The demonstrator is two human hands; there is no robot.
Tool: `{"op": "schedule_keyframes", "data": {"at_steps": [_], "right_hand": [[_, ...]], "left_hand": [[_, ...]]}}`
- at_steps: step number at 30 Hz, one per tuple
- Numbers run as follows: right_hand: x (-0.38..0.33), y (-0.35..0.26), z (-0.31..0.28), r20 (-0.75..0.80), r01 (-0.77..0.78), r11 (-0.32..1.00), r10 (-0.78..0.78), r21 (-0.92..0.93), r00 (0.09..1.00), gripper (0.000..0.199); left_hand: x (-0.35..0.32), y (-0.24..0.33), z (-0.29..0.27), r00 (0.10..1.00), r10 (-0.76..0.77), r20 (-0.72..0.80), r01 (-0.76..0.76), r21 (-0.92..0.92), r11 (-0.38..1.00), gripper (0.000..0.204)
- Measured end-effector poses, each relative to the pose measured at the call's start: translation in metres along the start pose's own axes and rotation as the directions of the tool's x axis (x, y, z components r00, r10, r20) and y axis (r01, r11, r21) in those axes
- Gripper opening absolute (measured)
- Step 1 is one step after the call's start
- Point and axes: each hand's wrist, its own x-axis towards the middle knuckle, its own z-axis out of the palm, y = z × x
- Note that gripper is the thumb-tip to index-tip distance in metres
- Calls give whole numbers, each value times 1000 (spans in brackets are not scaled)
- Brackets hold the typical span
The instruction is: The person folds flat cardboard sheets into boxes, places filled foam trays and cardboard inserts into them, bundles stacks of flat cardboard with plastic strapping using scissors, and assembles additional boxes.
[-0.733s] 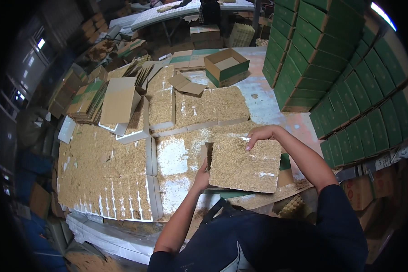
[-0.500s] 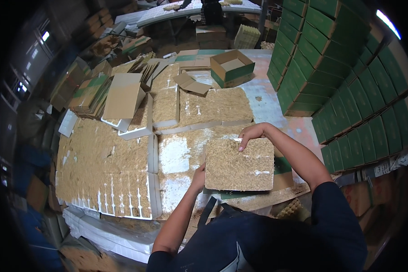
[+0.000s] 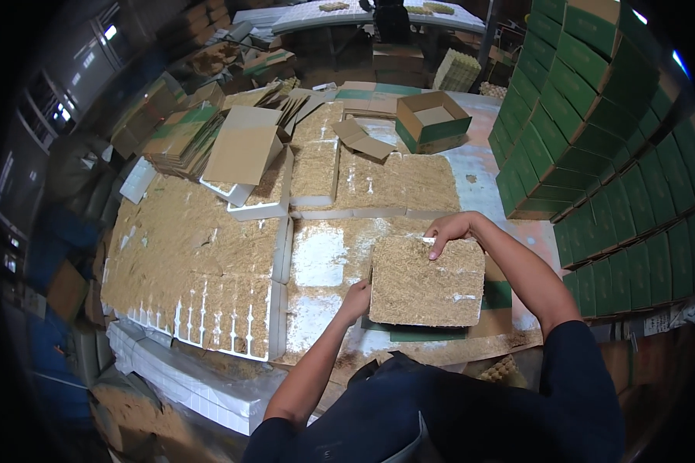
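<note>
I hold a square tray covered with tan straw-like shreds just above a flat green and brown box at the table's near edge. My left hand grips the tray's left edge. My right hand holds its far edge, fingers curled over the top. The tray sits level. White foam trays dusted with the same shreds lie just left of it on the table.
More shred-filled white trays cover the table's left half. An open green and brown box stands at the far side. Stacked green boxes form a wall on the right. Flattened cartons pile at the far left.
The tray has come toward me and lower, from over the white trays to over the flat green box. Both hands kept their grip.
</note>
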Motion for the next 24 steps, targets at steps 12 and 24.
{"op": "schedule_keyframes", "data": {"at_steps": [12, 24], "right_hand": [[9, 38, 10, 70, 105, 989, -113, 100, 991, 45], [7, 28, 22, -42, 0, 999, 2, 45, 999, 41]], "left_hand": [[0, -2, 10, 996, 69, -54, -66, 56, 996, 36], [21, -31, 15, 980, 148, -136, -143, 46, 989, 47]]}}
